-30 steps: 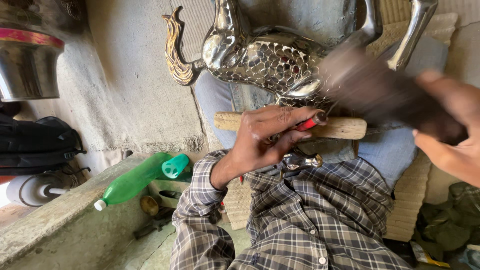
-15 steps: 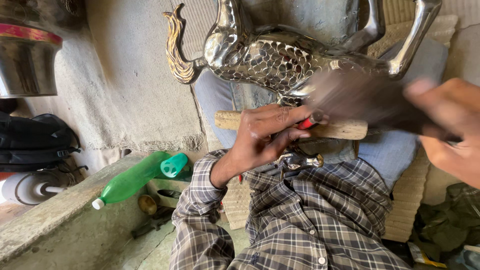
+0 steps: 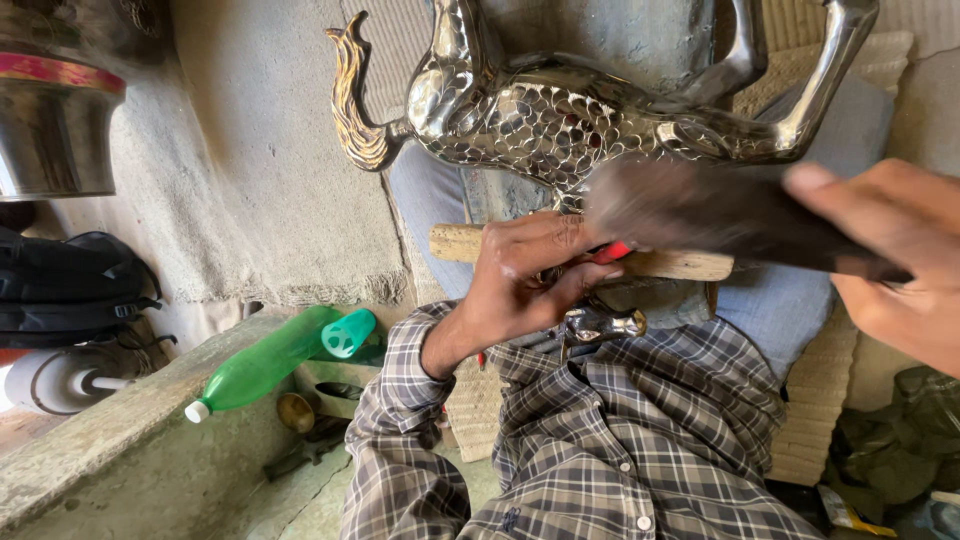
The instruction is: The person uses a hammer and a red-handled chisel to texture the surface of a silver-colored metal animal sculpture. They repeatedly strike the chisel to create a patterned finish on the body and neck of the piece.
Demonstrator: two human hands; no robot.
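Note:
A shiny silver metal animal figure with a scale pattern and a brass-coloured tail rests over my lap. Below it a wooden bar lies crosswise. My left hand, in a plaid sleeve, grips a red-handled tool set against the figure's underside. My right hand at the right edge holds a dark hammer, motion-blurred, its head just above the red tool. A small shiny metal piece lies on my shirt below the left hand.
A green plastic bottle lies on its side by a concrete ledge at the left. A steel pot and a black bag are at the far left. A woven mat lies at the right.
The hammer in my right hand has swung left and down toward the red tool. My left hand has stayed on the tool against the figure.

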